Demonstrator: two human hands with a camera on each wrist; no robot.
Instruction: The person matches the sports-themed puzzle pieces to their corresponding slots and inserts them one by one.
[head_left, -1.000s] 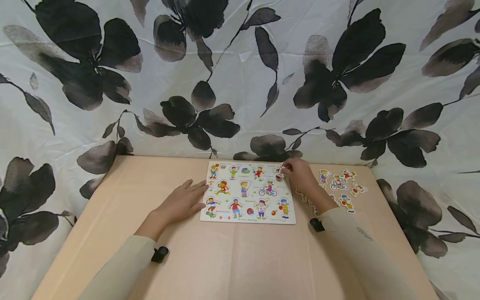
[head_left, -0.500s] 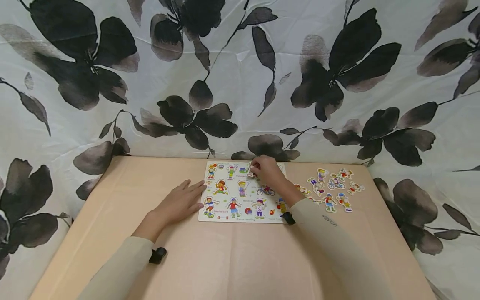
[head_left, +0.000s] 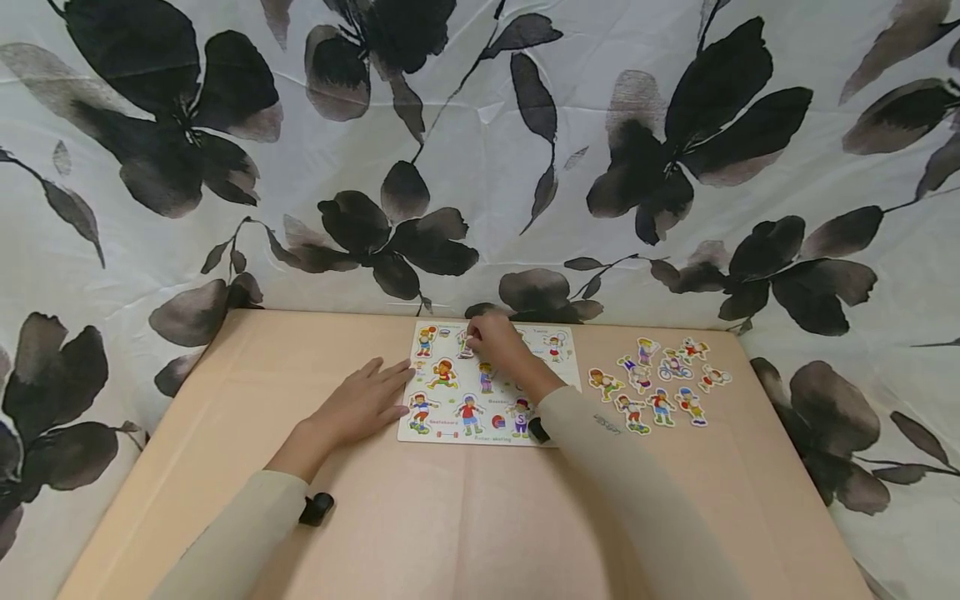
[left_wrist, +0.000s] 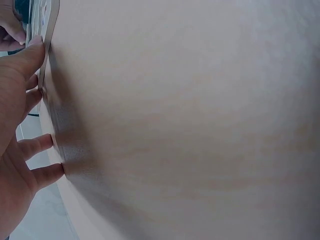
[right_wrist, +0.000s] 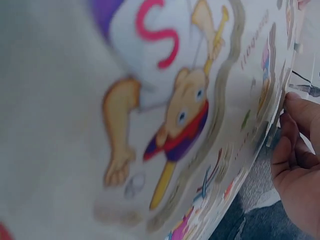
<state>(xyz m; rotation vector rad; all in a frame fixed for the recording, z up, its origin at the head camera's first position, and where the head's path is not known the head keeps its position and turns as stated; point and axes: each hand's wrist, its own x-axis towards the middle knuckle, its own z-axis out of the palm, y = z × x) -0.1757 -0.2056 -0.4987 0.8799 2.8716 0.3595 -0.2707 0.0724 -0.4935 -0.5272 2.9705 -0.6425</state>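
Observation:
A white puzzle board (head_left: 450,437) printed with sporty cartoon figures lies at the back of the table. My left hand (head_left: 362,404) rests flat beside it, fingers spread, fingertips touching its left edge. In the left wrist view, the fingers (left_wrist: 49,175) reach the tabletop and the thumb meets the board's rim. Over the board's top row, my right hand (head_left: 504,343) pinches a small figure-shaped puzzle piece (head_left: 464,344) between thumb and fingers. That hand and its sleeve cover part of the board. In the right wrist view, a printed baseball player (right_wrist: 185,107) fills the foreground.
Several loose puzzle pieces (head_left: 662,407) lie scattered on the table (head_left: 420,533) to the right of the board. Behind the table hangs a white cloth (head_left: 517,192) with dark flowers. Black wrist cameras (head_left: 317,508) sit under both cuffs.
My right hand has moved left along the board's top row, from the upper right corner to the upper left part, carrying the puzzle piece. The left hand stays in place.

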